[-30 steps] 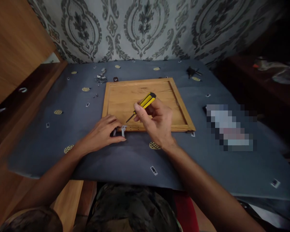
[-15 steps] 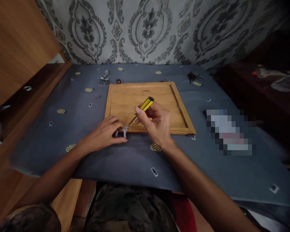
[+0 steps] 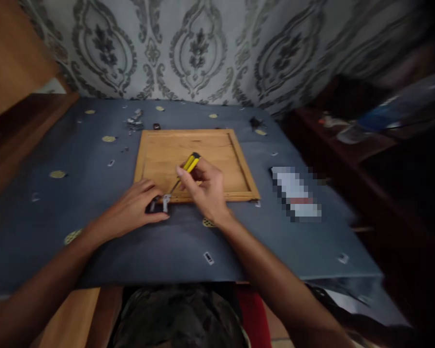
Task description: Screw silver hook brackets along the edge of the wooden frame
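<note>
The right hand (image 3: 209,187) grips a screwdriver (image 3: 191,163) slanted toward the left hand (image 3: 129,209). That hand clasps a metal bracket (image 3: 166,203), seemingly steadying it against the panel (image 3: 186,145).

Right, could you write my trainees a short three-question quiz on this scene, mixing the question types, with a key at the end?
1. Fill in the blank: the right hand grips a yellow and black ____.
2. True or false: the metal fitting at the left hand sits along the near edge of the wooden panel.
3. Where do the clustered small metal pieces lie?
A) On the middle of the panel
B) Under the right hand
C) Past the panel's far left corner

Key: 1. screwdriver; 2. true; 3. C
</note>
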### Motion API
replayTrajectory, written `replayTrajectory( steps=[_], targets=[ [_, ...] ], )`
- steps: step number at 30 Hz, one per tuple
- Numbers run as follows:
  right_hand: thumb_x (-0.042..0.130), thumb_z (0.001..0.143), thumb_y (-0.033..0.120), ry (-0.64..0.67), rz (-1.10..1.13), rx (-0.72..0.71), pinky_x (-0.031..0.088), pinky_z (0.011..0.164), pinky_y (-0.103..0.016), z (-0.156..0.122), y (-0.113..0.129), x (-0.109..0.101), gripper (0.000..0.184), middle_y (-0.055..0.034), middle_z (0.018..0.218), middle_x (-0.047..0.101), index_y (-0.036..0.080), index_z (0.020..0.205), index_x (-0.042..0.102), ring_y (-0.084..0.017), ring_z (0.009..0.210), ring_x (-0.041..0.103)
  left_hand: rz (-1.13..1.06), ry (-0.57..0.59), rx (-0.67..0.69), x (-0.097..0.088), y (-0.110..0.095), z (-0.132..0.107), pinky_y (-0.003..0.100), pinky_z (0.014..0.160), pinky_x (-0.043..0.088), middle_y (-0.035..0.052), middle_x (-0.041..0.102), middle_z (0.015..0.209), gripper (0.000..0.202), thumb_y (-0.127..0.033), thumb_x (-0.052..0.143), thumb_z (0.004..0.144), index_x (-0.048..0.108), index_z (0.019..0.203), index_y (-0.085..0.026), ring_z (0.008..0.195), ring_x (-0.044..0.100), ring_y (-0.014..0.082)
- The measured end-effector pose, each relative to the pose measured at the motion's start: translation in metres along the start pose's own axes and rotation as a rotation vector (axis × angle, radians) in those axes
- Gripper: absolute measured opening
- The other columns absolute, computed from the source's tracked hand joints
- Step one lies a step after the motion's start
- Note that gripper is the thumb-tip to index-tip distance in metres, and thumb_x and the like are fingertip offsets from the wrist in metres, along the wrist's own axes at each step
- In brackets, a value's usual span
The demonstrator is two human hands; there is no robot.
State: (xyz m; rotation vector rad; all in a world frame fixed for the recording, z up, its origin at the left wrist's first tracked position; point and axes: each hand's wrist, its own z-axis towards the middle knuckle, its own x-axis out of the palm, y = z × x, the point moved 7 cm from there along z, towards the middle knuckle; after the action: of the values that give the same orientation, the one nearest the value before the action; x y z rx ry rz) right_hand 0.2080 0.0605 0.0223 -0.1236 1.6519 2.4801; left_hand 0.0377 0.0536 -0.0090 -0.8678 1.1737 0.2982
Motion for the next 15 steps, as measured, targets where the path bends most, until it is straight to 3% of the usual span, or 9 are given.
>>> replayTrajectory(
  steps=[7,15],
  targets=[
    [0.064,0.089,0.065,0.017,0.025,0.071,0.050,0.060,-0.028,0.000,-0.003,0.001,0.044,0.0021,0.074,0.056,0.023,0.080,0.055,-0.011,0.063,0.056,-0.059,-0.082,0.023,0.011,0.018,-0.003,0.041,0.089,0.053,0.0047,0.067,0.104,0.045,-0.067,0.063,0.089,0.068,0.110,-0.027,0.096,0.064,0.0274],
    [0.075,0.077,0.067,-0.046,0.257,0.177,0.050,0.058,-0.029,0.005,-0.019,0.002,0.047,0.0034,0.070,0.059,0.023,0.081,0.058,-0.011,0.055,0.060,-0.063,-0.083,0.014,0.015,0.025,-0.001,0.043,0.086,0.054,0.0050,0.067,0.101,0.052,-0.072,0.063,0.086,0.067,0.110,-0.026,0.092,0.065,0.0277]
  ],
)
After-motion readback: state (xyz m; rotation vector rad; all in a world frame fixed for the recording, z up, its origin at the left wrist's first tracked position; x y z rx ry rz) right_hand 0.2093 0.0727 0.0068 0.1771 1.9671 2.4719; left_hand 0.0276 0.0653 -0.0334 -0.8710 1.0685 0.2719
